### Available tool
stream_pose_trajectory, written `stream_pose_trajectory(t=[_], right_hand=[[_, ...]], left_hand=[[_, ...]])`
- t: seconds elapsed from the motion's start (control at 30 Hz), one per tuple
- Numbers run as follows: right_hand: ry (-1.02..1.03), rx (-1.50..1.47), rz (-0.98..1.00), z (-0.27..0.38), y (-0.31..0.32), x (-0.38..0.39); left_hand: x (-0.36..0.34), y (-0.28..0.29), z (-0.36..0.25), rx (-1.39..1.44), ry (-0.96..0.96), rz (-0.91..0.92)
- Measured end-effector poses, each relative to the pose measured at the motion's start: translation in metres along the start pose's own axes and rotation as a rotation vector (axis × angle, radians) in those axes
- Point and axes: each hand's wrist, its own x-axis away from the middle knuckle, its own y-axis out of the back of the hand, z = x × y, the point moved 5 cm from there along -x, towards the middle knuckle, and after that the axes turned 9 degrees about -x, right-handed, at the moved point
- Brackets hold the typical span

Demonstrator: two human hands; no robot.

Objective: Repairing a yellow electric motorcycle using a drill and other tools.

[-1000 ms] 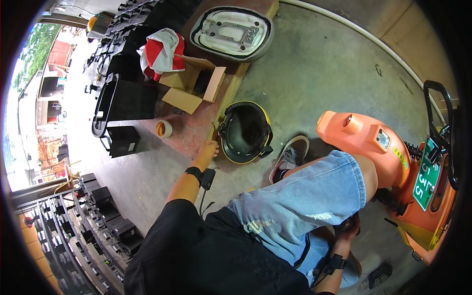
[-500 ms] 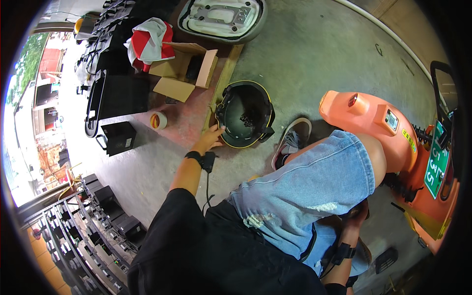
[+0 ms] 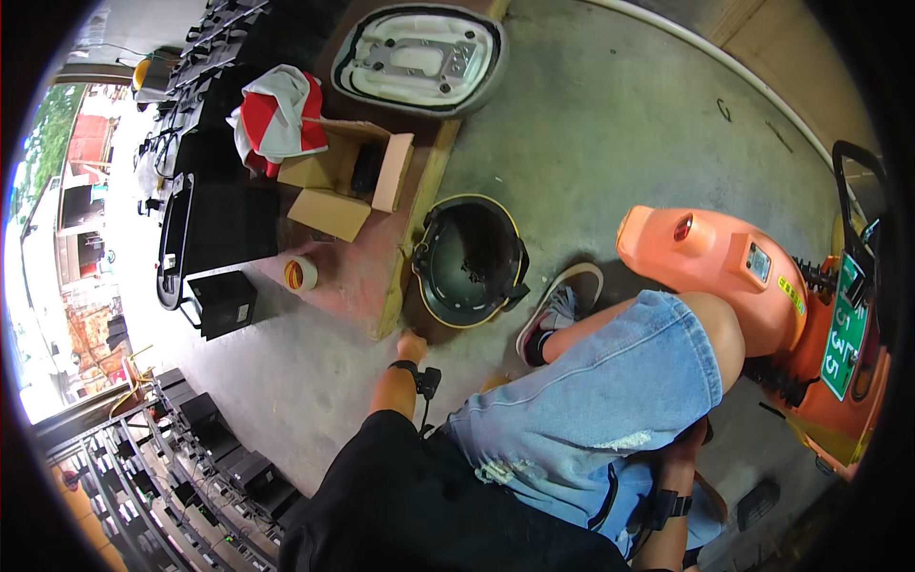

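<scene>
My left hand is just below the upturned black helmet with a yellow rim, beside the wooden board's corner; its fingers look curled, and what is under them is hidden. Small dark pieces lie inside the helmet. My right hand is largely hidden behind my bent knee in blue denim shorts, so its fingers cannot be made out. An orange scooter body with a green plate stands beside that knee.
On the reddish board are an open cardboard box, a tape roll and red-white cloth. An oval padded part lies at the top, black cases at left, equipment racks lower left.
My left hand has moved from the helmet's left rim down toward me, and its fingers have curled in. The whole view has shifted slightly.
</scene>
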Motion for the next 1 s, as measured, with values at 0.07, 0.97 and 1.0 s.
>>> stream_pose_trajectory(t=[0.07, 0.97, 1.0], right_hand=[[0.023, 0.09, 0.158, -0.002, -0.014, 0.004], [0.052, -0.005, -0.012, -0.011, -0.021, 0.018], [0.061, 0.007, 0.028, -0.011, -0.027, 0.021]], left_hand=[[0.0, 0.007, 0.011, 0.557, 0.188, -0.028], [0.104, 0.143, 0.091, 1.454, 0.684, -0.94], [0.11, 0.136, 0.092, 1.367, 0.912, -0.93]])
